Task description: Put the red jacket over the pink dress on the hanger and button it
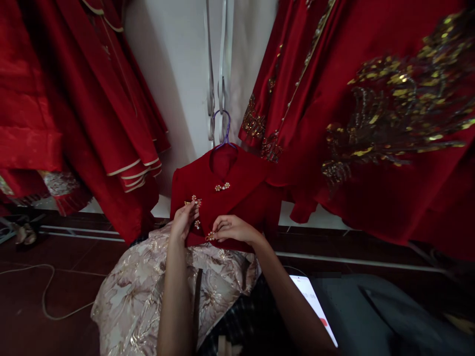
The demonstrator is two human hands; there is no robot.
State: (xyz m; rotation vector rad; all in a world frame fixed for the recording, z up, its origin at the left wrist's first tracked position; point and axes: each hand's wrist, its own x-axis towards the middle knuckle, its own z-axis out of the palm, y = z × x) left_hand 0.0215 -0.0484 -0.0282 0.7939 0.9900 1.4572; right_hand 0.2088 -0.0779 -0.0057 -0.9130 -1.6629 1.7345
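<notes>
Lit phone [313, 301] nearest, dark red floor [44, 262], white wall [178, 74] behind.

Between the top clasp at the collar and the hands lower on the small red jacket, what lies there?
In the head view, plain red fabric of the small red jacket separates the top clasp from the right hand; nearer the left hand, a second clasp.
</notes>
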